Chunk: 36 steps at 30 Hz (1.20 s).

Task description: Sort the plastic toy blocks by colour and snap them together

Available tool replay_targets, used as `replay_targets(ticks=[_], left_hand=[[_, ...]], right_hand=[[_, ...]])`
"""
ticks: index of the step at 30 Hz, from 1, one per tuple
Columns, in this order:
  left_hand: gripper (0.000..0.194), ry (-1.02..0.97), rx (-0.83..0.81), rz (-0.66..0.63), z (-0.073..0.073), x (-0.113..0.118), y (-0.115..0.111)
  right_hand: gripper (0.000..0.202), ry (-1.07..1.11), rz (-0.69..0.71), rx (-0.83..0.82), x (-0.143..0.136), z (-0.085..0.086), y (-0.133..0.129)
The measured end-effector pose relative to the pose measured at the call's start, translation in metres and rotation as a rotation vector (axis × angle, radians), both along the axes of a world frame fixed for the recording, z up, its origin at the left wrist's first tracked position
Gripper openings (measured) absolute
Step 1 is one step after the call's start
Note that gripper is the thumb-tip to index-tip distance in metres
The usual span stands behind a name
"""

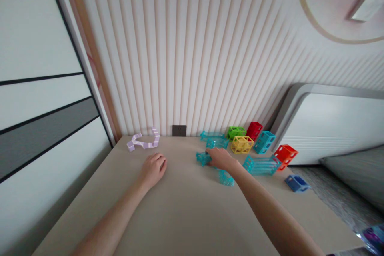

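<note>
My right hand (220, 158) is closed on a translucent teal plastic piece (203, 159) at the middle of the table. Just behind it lie more teal pieces (216, 142), and a curved teal piece (226, 178) rests in front, partly beneath my wrist. My left hand (153, 170) rests on the table with its fingers curled; whether anything is inside is hidden. Beyond it stands a lilac chain of blocks (144, 144). To the right of my right hand are a yellow frame block (241, 144) and a long teal piece (262, 166).
Green (236, 132), red (254, 131), teal (264, 142) and orange-red (285, 156) frame blocks stand at the back right. A blue block (297, 183) sits near the right edge. A ribbed wall with a dark socket (179, 130) borders the table (186, 216).
</note>
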State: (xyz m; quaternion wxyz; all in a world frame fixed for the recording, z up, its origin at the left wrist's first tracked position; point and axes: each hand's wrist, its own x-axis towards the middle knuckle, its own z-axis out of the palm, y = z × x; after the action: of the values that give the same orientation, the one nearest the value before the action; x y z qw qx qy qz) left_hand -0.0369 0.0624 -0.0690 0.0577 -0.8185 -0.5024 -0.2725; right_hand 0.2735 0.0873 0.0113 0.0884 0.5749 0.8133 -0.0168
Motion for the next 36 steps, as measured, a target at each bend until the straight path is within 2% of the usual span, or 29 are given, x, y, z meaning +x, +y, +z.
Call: replay_targets(ticks=[3,9,14,17,21,27,30,36], left_hand=[[0.022,-0.028,-0.002,-0.021,-0.002,0.001,-0.002],[0.046,-0.185,-0.049,0.001,-0.014,-0.002,0.001],[0.055,-0.313,-0.096,-0.008,-0.034,-0.009,0.01],[0.06,-0.338,-0.133,-0.021,-0.039,-0.009,0.011],[0.062,-0.248,-0.171,-0.03,-0.03,-0.005,0.004],[0.037,-0.067,-0.214,-0.072,-0.01,0.003,-0.004],[0.028,-0.062,-0.233,-0.038,-0.008,0.004,-0.003],[0.026,-0.064,-0.227,0.062,-0.007,0.004,0.0]], right_hand=[[0.035,0.055,0.06,0.0,-0.031,-0.003,0.001],[0.043,0.169,0.118,0.004,-0.095,-0.013,-0.002],[0.047,0.253,0.094,0.037,-0.12,-0.015,-0.001],[0.048,0.277,0.047,0.056,-0.119,-0.014,0.005],[0.048,0.251,-0.051,0.051,-0.107,-0.014,0.018],[0.037,0.192,-0.117,0.035,-0.091,-0.023,0.027],[0.034,0.169,-0.139,0.024,-0.087,-0.025,0.028],[0.035,0.133,-0.185,-0.006,-0.071,-0.023,0.03]])
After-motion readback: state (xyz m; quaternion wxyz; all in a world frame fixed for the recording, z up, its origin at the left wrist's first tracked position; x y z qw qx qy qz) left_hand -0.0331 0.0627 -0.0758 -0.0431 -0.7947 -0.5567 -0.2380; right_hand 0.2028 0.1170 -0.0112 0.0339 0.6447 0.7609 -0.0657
